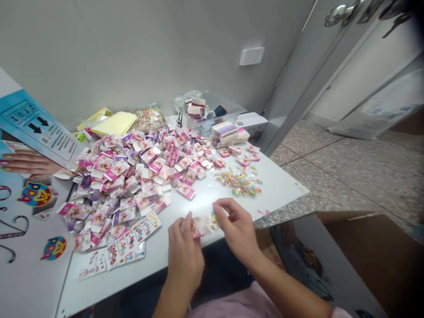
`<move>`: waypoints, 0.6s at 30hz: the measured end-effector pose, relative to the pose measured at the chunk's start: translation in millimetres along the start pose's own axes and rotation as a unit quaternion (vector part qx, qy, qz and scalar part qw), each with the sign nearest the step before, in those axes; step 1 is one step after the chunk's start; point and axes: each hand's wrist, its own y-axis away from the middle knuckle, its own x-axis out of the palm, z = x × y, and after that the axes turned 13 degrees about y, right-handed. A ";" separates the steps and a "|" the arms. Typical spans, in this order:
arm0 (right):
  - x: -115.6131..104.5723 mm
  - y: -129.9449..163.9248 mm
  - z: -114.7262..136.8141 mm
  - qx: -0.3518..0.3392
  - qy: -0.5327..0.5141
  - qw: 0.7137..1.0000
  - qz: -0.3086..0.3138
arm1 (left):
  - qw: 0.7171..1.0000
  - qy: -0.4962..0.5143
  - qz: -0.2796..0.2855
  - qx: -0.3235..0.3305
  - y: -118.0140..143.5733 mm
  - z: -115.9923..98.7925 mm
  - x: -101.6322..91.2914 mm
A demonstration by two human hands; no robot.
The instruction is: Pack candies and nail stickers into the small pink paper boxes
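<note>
The small pink-and-white packet (202, 224) between the two hands is mostly covered by fingers, and its print is too blurred to read. It is held just above the near edge of the white worktop (285, 185), at about 6 o'clock from the big heap of pink and purple packets (132, 176). The left hand (184, 249) shows its back to the camera, fingers curled, thumb and fingertips pinching the packet's left end. The right hand (236, 225) comes in from 4 o'clock, wrist bent, fingers curled down onto the packet's right end; whether it holds anything more I cannot tell. Both forearms are cut off at the bottom edge. At 12 o'clock from the right hand lies a loose scatter of tiny coloured pieces (239, 182), too small to make out. A clear plastic tub (212, 110) stands at the far edge, its contents only partly visible. Sticker sheets (126, 247) lie at 9 o'clock from the left hand.
</note>
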 end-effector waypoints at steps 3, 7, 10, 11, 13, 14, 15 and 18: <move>7.6 11.7 1.2 -0.071 0.110 0.991 -0.032 | 0.996 -0.069 -0.038 0.040 5.2 -2.4 3.5; 22.1 27.2 -3.5 -0.038 0.092 0.992 -0.083 | 0.989 -0.098 -0.077 0.079 5.7 -6.9 1.9; 31.8 35.7 -7.1 0.014 0.034 0.996 -0.083 | 0.992 -0.075 -0.060 0.083 3.1 -7.2 -6.6; 33.9 37.6 -8.8 0.007 0.036 0.996 -0.085 | 0.993 -0.069 -0.049 0.077 2.3 -6.9 -10.2; 35.3 39.6 -13.1 -0.045 0.074 0.993 -0.082 | 0.997 -0.052 -0.037 0.046 0.6 -6.6 -17.5; 34.5 39.5 -15.3 -0.073 0.096 0.990 -0.068 | 0.999 -0.034 -0.033 0.018 -0.3 -6.6 -20.9; 32.4 38.5 -17.2 -0.094 0.112 0.988 -0.047 | 0.999 -0.007 -0.027 -0.023 -1.4 -6.9 -24.0; 19.1 29.9 -17.0 -0.139 0.130 0.981 0.048 | 0.974 0.135 0.037 -0.178 -5.4 -8.7 -32.4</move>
